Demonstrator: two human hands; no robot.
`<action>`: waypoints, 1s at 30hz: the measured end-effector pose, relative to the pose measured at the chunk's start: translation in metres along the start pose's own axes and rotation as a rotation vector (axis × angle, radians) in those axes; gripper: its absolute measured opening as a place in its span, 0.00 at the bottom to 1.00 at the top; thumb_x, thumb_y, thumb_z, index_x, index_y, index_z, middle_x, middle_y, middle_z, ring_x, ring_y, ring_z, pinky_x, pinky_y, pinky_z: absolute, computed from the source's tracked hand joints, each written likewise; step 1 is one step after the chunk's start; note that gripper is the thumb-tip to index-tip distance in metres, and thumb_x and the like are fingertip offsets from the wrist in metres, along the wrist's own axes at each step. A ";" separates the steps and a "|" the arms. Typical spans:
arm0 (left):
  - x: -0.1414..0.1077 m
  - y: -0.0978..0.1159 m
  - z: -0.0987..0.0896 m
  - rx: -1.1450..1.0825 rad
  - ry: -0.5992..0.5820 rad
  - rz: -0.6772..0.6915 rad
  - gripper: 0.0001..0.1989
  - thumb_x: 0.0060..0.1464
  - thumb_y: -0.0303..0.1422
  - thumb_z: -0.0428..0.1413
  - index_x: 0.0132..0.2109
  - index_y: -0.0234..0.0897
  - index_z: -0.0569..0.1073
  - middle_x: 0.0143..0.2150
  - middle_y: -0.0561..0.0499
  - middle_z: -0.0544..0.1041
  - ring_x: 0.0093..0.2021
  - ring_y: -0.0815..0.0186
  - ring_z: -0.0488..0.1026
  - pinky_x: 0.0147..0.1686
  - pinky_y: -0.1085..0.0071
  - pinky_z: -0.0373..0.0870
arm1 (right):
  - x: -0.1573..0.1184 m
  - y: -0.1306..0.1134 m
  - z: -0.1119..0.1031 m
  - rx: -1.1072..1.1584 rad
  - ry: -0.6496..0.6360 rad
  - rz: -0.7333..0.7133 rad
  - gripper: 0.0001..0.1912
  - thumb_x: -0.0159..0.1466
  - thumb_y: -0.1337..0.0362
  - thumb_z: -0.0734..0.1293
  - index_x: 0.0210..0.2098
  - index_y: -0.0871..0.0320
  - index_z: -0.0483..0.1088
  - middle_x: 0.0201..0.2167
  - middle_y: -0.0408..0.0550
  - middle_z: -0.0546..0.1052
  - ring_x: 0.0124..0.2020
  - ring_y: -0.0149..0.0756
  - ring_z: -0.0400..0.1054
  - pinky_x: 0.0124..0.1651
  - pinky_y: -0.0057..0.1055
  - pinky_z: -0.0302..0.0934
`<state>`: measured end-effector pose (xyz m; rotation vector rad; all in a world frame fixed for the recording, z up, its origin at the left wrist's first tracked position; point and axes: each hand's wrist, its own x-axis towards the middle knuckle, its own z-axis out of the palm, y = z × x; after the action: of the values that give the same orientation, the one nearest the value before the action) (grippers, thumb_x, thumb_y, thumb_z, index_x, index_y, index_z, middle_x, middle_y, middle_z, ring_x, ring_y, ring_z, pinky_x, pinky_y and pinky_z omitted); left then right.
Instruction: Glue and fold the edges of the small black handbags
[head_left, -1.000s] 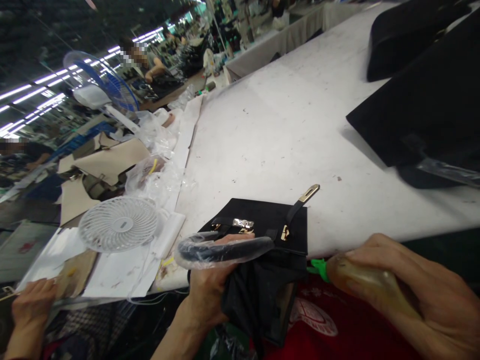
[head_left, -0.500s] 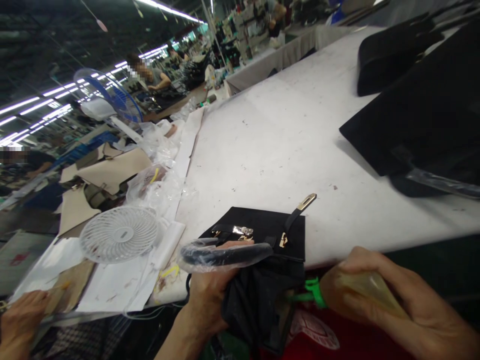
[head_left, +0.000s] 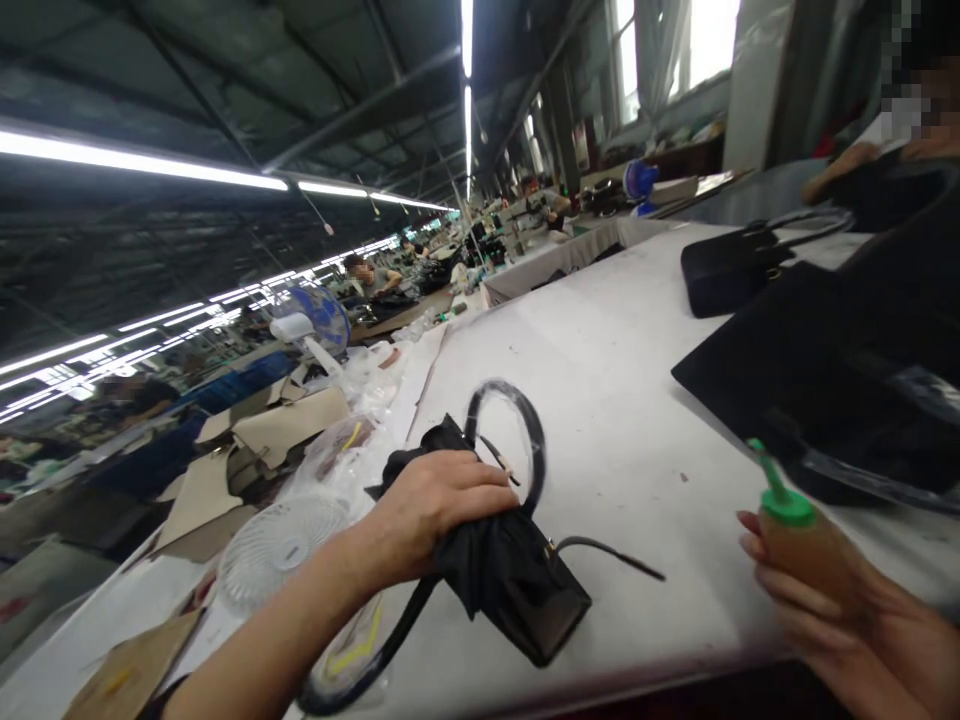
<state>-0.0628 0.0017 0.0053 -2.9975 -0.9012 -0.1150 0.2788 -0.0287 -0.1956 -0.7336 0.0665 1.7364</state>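
A: Bag (head_left: 544,600), where?
B: By the near edge of the worktop (head_left: 600,370), toward its near left corner. Small, black, tilted. Resting or held just clear: cannot tell.
A: Left hand (head_left: 431,505)?
B: Over the bag from above, fingers together and curled round bunched black cloth (head_left: 472,560). Thumb out of sight.
A: Handles?
B: One handle (head_left: 535,440) loops up beyond the hand, toward the far edge. A second loop (head_left: 397,640) sags toward the near left corner. Thin strap (head_left: 619,555) sticks out to the right.
A: Right hand (head_left: 840,620)?
B: Wrapped round an amber bottle (head_left: 810,560), green nozzle (head_left: 784,500) upward. Toward the right end of the near edge, well apart from the bag.
A: Right side of the worktop?
B: Broad black panel (head_left: 772,370), one corner pointing left. Dark handbag (head_left: 720,275) just behind it, nearer the far edge.
A: Past the left edge?
B: White fan (head_left: 289,550), beige pieces (head_left: 292,425), clear plastic (head_left: 367,375). Blue fan (head_left: 322,315) farther off.
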 end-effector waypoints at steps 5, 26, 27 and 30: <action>0.026 0.016 -0.025 0.376 -0.175 0.201 0.11 0.66 0.32 0.46 0.41 0.42 0.73 0.39 0.53 0.78 0.37 0.65 0.67 0.52 0.57 0.58 | 0.004 -0.011 0.058 0.136 -0.001 0.071 0.16 0.64 0.54 0.61 0.47 0.49 0.75 0.51 0.55 0.77 0.51 0.52 0.72 0.39 0.42 0.75; 0.021 0.014 0.013 0.576 -0.072 0.621 0.14 0.65 0.30 0.47 0.40 0.46 0.78 0.61 0.58 0.69 0.46 0.68 0.65 0.61 0.57 0.54 | 0.049 -0.007 0.162 -0.551 -0.926 0.075 0.22 0.48 0.55 0.77 0.41 0.56 0.77 0.35 0.46 0.80 0.36 0.37 0.72 0.42 0.30 0.64; 0.021 0.013 0.016 0.583 -0.046 0.581 0.14 0.65 0.30 0.47 0.43 0.47 0.77 0.62 0.60 0.67 0.48 0.68 0.64 0.62 0.57 0.53 | 0.047 -0.003 0.167 -0.582 -0.950 0.064 0.22 0.49 0.55 0.77 0.41 0.58 0.78 0.35 0.46 0.80 0.36 0.37 0.72 0.42 0.30 0.64; 0.019 0.011 0.027 0.637 0.095 0.362 0.16 0.65 0.32 0.48 0.56 0.52 0.71 0.64 0.61 0.65 0.59 0.63 0.60 0.63 0.56 0.49 | 0.045 0.007 0.176 -0.633 -0.954 0.005 0.20 0.51 0.56 0.75 0.40 0.61 0.78 0.36 0.47 0.80 0.37 0.36 0.71 0.42 0.29 0.63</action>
<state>-0.0389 0.0037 -0.0203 -2.4683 -0.2900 0.0315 0.1910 0.0802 -0.0795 -0.2623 -1.1672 1.9596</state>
